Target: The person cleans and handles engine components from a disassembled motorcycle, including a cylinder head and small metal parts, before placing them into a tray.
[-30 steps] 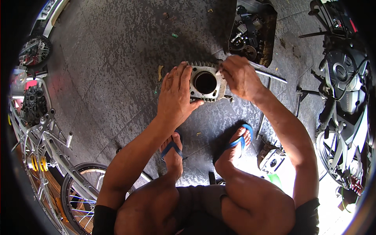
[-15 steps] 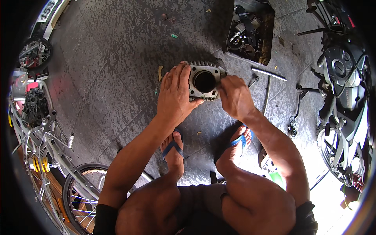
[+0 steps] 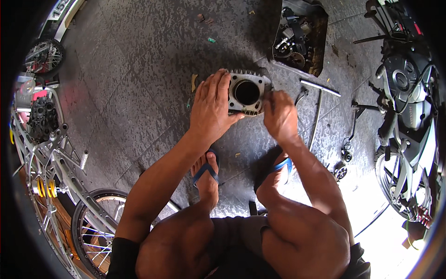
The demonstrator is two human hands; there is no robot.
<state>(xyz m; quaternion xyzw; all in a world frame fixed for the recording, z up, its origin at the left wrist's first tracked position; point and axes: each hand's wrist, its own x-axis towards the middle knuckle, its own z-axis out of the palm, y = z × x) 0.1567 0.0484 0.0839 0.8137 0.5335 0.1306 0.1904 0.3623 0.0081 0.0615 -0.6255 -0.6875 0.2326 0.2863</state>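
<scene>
A finned metal engine cylinder [image 3: 247,77] rests on the floor in front of my feet, its flat gasket face and round dark bore turned up. My left hand [image 3: 209,104] grips its left side, fingers over the far left part and thumb along the near edge. Close against the right edge, my right hand [image 3: 281,116] is closed with its fingers curled. Whatever those fingers hold, if anything, is hidden and slightly blurred.
A dark open tray [image 3: 324,37] of loose engine parts lies beyond my right hand. Near it are a metal T-shaped bar [image 3: 320,87] and a cable. A motorcycle [image 3: 409,93] stands at right; a bare frame [image 3: 69,172] and spoked wheel [image 3: 100,232] are at left.
The whole view has shifted slightly. My right hand has slid a little nearer to me along the cylinder's right edge, while my left hand keeps its grip.
</scene>
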